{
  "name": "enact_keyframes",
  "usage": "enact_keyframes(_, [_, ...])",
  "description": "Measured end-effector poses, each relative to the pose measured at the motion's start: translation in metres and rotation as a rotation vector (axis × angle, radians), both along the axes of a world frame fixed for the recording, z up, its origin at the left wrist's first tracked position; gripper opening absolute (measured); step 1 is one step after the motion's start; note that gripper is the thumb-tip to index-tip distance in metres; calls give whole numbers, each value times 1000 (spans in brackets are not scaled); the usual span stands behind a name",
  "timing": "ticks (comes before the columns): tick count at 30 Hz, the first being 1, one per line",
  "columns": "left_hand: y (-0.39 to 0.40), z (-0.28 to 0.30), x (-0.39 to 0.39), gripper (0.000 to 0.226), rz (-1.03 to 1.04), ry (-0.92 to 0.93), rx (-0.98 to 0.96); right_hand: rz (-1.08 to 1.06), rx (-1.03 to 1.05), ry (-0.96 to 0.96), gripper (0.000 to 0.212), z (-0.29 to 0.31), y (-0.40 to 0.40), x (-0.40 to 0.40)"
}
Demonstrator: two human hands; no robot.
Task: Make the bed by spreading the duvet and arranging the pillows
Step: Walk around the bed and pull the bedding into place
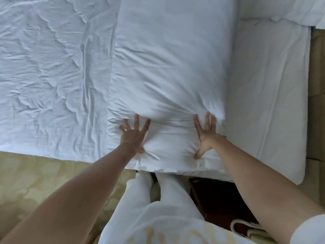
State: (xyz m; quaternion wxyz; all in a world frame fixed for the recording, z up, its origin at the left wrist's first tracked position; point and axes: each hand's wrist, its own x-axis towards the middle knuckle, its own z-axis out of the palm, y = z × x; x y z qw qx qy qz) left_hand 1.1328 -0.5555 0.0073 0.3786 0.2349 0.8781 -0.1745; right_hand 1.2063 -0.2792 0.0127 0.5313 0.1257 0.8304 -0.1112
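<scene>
A long white pillow (168, 67) lies on the bed, its near end at the mattress edge in front of me. My left hand (134, 133) presses flat on the pillow's near left part, fingers spread and straight. On the near right part my right hand (205, 132) presses down the same way, thumb dug into the fabric. A wrinkled white duvet (52, 67) covers the bed to the left of the pillow. Bare white mattress sheet (267, 85) shows to the pillow's right.
More white bedding (290, 9) is bunched at the top right corner. A dark wooden nightstand (216, 196) stands below the bed's edge, with a corded phone (246, 226) on it. Patterned yellow-green carpet (44, 182) lies at the lower left.
</scene>
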Motion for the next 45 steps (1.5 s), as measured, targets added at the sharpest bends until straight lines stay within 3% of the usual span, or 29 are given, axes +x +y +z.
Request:
enact_keyframes(5, [-10,14,-17,128,-39,-53,28,117,19,-124,165,16,-2,-13])
enact_keyframes(10, [-13,38,-32,119,-59,-94,50,166,82,-200,149,57,-15,-46])
enact_keyframes(12, [-16,46,-37,113,-33,-91,86,130,100,-68,130,68,-23,-57])
enact_keyframes(15, [-17,61,-53,94,-128,32,165,-5,164,323,95,78,-39,-66])
enact_keyframes(17, [-14,72,-70,81,-204,151,247,-11,196,570,86,87,-48,-72])
enact_keyframes(20, [-8,85,-102,81,-150,255,380,84,217,751,100,96,-50,-89])
enact_keyframes(25, [17,91,-149,91,-1,173,338,-108,111,609,130,105,-17,-134])
enact_keyframes(31, [45,79,-178,102,-49,110,202,-71,197,369,152,99,6,-169])
enact_keyframes(37, [74,36,-190,110,-124,70,197,-125,170,138,163,65,28,-198])
enact_keyframes(45, [97,-36,-205,109,-152,42,166,-116,153,121,164,-10,46,-215])
